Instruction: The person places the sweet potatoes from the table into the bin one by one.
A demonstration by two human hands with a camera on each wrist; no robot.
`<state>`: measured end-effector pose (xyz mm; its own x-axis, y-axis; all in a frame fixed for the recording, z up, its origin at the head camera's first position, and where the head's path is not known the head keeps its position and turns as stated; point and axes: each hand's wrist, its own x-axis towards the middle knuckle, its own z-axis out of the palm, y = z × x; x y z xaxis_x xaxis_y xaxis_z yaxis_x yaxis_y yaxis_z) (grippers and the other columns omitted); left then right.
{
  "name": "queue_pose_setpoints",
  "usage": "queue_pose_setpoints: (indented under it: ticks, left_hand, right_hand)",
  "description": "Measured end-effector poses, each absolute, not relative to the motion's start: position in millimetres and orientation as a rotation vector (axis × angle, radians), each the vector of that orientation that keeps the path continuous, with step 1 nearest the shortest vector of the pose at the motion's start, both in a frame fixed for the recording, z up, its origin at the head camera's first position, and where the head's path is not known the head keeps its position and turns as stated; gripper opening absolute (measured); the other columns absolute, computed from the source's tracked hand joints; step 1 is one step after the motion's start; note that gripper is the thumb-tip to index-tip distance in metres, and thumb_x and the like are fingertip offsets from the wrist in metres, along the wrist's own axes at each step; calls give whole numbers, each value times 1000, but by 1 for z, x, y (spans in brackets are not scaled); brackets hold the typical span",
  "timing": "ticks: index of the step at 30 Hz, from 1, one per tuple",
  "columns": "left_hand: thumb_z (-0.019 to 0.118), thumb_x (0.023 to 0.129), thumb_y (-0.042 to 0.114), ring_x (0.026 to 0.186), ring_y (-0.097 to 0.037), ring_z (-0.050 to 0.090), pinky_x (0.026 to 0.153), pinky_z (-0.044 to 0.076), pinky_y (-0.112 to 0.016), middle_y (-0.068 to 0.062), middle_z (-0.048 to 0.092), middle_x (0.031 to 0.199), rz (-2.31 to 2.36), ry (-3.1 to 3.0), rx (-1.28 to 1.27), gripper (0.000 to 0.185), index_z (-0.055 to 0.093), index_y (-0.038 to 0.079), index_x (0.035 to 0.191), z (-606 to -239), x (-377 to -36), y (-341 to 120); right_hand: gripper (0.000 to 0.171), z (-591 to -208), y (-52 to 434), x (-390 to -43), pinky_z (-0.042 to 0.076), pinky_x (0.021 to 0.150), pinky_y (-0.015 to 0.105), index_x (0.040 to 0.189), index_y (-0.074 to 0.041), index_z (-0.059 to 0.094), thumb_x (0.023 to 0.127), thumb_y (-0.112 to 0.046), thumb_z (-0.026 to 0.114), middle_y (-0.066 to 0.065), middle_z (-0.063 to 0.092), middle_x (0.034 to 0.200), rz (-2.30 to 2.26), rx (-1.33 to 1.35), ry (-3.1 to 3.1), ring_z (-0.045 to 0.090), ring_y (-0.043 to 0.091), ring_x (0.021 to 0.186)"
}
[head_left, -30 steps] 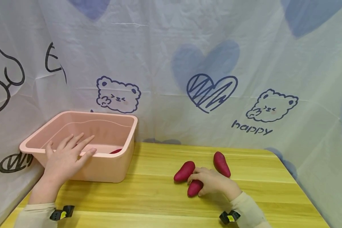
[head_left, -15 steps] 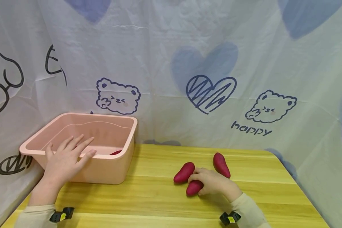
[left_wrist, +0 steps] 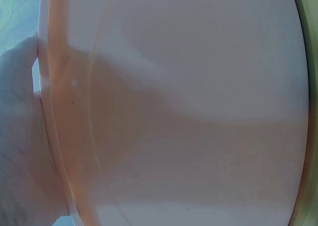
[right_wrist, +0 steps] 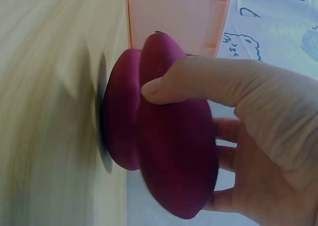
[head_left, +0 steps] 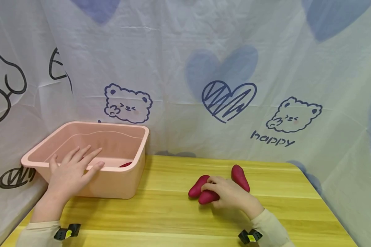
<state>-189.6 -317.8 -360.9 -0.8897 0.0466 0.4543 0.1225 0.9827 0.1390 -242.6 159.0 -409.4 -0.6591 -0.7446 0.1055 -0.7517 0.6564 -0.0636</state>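
My right hand (head_left: 230,193) grips a dark red sweet potato (head_left: 208,197), thumb on one side and fingers on the other. In the right wrist view this sweet potato (right_wrist: 174,141) hangs in front of a second one (right_wrist: 119,112), which lies on the table. In the head view the second sweet potato (head_left: 198,187) is just left of the held one; a third (head_left: 240,178) lies behind my right hand. My left hand (head_left: 69,171) lies over the near rim of a pink plastic basin (head_left: 111,181), fingers spread. A bit of red (head_left: 125,165) shows inside, mostly hidden by the wall.
The wooden table (head_left: 167,219) carries everything, with the basin at its left. A white printed curtain (head_left: 179,113) with bears and hearts hangs behind and along both sides. Pink basin wall (left_wrist: 198,87) fills most of the left wrist view.
My right hand has raised the gripped sweet potato slightly and shifted it a little to the left, so it now overlaps its neighbour in the head view. My left hand stays on the basin.
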Motion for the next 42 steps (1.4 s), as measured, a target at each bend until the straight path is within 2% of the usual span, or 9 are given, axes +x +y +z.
queue_pose_setpoints:
  ticks: [7, 14, 31, 42]
  left_hand:
    - [41, 98, 57, 135, -47, 31, 106, -1, -78, -18, 41, 151, -230, -2666, -115, 57, 41, 29, 148, -358, -190, -318]
    - [41, 98, 57, 135, -47, 32, 106, 0, -79, -17, 41, 151, -217, -2665, -108, 57, 41, 29, 148, -357, -190, -318]
    - [42, 98, 56, 135, -47, 33, 105, 1, -79, -17, 42, 151, -227, -2661, -119, 56, 41, 29, 147, -360, -189, -319]
    - [43, 97, 57, 136, -46, 32, 104, 2, -79, -17, 42, 151, -224, -2662, -120, 57, 43, 28, 147, -361, -190, -318]
  right_hand:
    - [45, -405, 156, -244, 48, 85, 43, 123, -28, 63, 79, -25, 71, -2, 59, 119, 152, 1249, -2675, 56, 17, 110]
    - [48, -401, 150, -243, 49, 88, 44, 125, -30, 62, 79, -29, 73, -3, 59, 121, 129, 1224, -2609, 57, 17, 111]
    - [45, -395, 132, -247, 53, 88, 46, 123, -28, 64, 78, -30, 73, 3, 63, 119, 98, 1221, -2453, 60, 22, 110]
    - [45, -392, 117, -254, 53, 88, 42, 124, -29, 64, 80, -33, 72, 2, 62, 119, 95, 1232, -2409, 59, 22, 110]
